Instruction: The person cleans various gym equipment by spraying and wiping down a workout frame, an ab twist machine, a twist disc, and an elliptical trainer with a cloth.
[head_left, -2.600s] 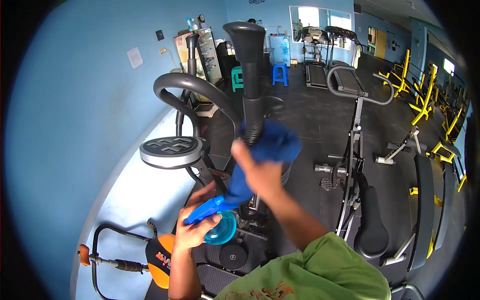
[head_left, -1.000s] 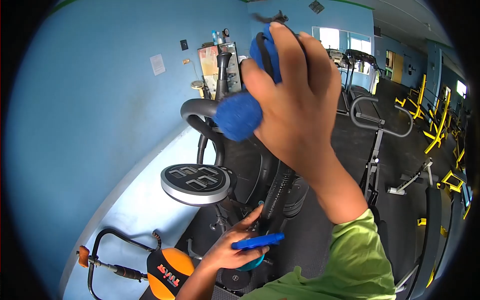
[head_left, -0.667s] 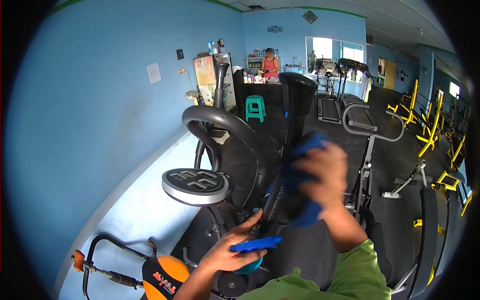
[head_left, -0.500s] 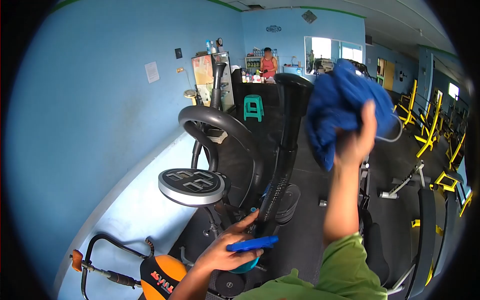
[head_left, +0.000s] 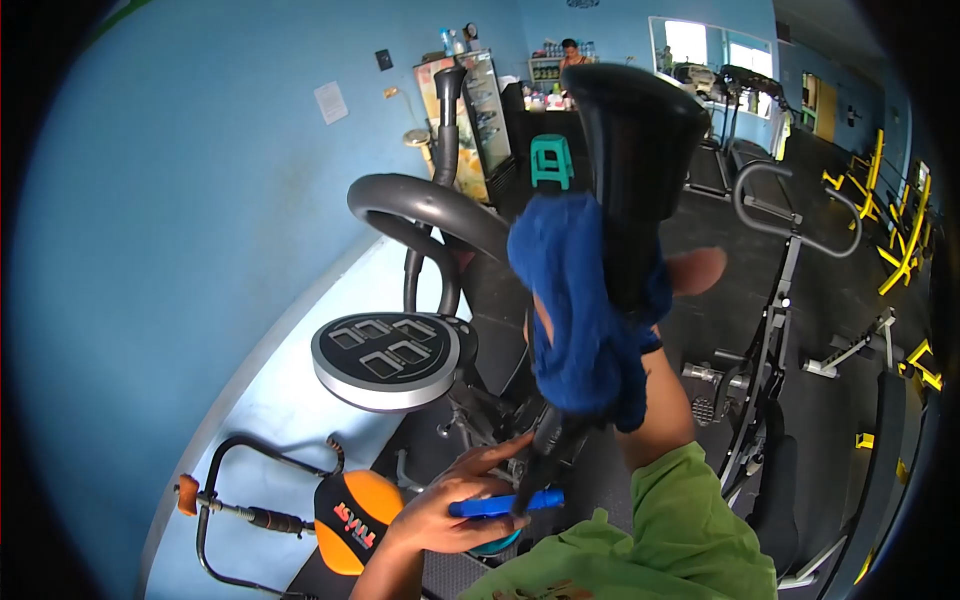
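My right hand (head_left: 697,272) is wrapped around a blue cloth (head_left: 570,310), pressing it about the upright black handlebar (head_left: 640,140) of an exercise machine. The thumb shows on the right side; most of the fingers are behind the cloth and bar. Lower down, my left hand (head_left: 450,508) holds a spray bottle with a blue head (head_left: 505,503); its teal body is mostly hidden below. The left index finger stretches toward the handlebar's lower part. Left of the bar is the machine's round console (head_left: 390,360), with a curved grey handle (head_left: 430,200) behind it.
An orange and black twist seat (head_left: 355,520) stands at lower left beside the blue wall (head_left: 220,200). Farther back are a green stool (head_left: 551,162), a glass cabinet (head_left: 485,115) and a person (head_left: 571,55) behind a counter. Other gym machines (head_left: 775,330) line the right side.
The right hand and cloth have come down and left from the air onto the handlebar. That handlebar now looms closer and higher. My left hand still holds the spray bottle; the view has shifted.
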